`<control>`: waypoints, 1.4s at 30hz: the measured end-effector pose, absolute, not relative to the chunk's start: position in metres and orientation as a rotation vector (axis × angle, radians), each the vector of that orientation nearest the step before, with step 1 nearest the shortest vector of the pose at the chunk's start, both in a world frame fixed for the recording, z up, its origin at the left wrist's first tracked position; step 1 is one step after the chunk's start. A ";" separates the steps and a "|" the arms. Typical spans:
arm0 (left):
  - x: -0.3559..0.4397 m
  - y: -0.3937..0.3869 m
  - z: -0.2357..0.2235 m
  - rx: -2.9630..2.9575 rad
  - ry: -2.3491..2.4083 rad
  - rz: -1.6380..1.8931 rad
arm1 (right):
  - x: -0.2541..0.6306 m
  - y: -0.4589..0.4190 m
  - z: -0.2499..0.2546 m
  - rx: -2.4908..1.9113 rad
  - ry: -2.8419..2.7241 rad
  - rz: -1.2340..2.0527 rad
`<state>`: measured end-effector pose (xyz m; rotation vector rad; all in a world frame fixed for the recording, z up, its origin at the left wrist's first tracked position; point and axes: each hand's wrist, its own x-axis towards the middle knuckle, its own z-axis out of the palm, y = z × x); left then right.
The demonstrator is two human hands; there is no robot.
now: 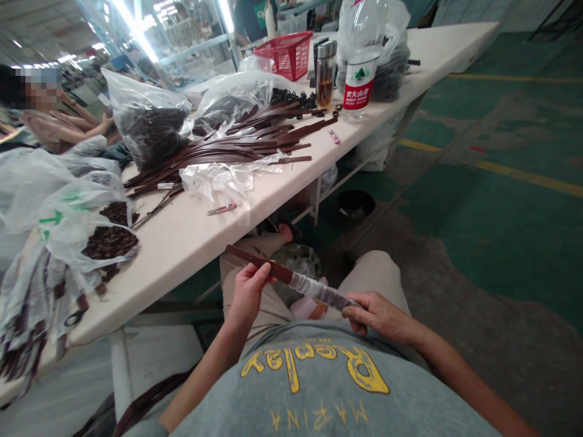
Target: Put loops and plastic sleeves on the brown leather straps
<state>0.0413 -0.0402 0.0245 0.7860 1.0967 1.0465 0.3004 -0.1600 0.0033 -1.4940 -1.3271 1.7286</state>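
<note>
A brown strap (281, 272) stretches between my two hands above my lap, slanting down to the right. Clear plastic wrapping (319, 288) covers its right-hand part, while the left part is bare. My left hand (250, 285) pinches the bare brown part, thumb on top. My right hand (376, 315) grips the wrapped end, its fingers curled around it. On the table edge ahead lie small red-handled thread snips (222, 209), beside crumpled clear plastic (218, 182). Many loose brown straps (237, 142) are heaped behind that plastic.
The white table (200, 233) runs diagonally across. Plastic-wrapped straps (40, 309) hang at its left end, near bags of small brown pieces (109, 243). Further back stand a tea bottle (325, 76), a large water bottle (361, 85) and a red basket (291, 54). Another person (59, 121) sits across at left.
</note>
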 end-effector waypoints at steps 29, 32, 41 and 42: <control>0.021 -0.026 0.023 1.104 1.067 0.946 | 0.300 -0.140 0.023 -1.467 -1.516 1.691; 0.024 -0.025 0.029 1.217 1.069 0.808 | 0.300 -0.143 0.021 -1.456 -1.534 1.711; 0.039 -0.031 0.042 1.385 1.176 0.648 | 0.291 -0.126 0.025 -1.621 -1.699 1.242; 0.044 -0.033 0.040 1.367 1.173 0.643 | 0.283 -0.122 0.025 -1.620 -1.683 1.166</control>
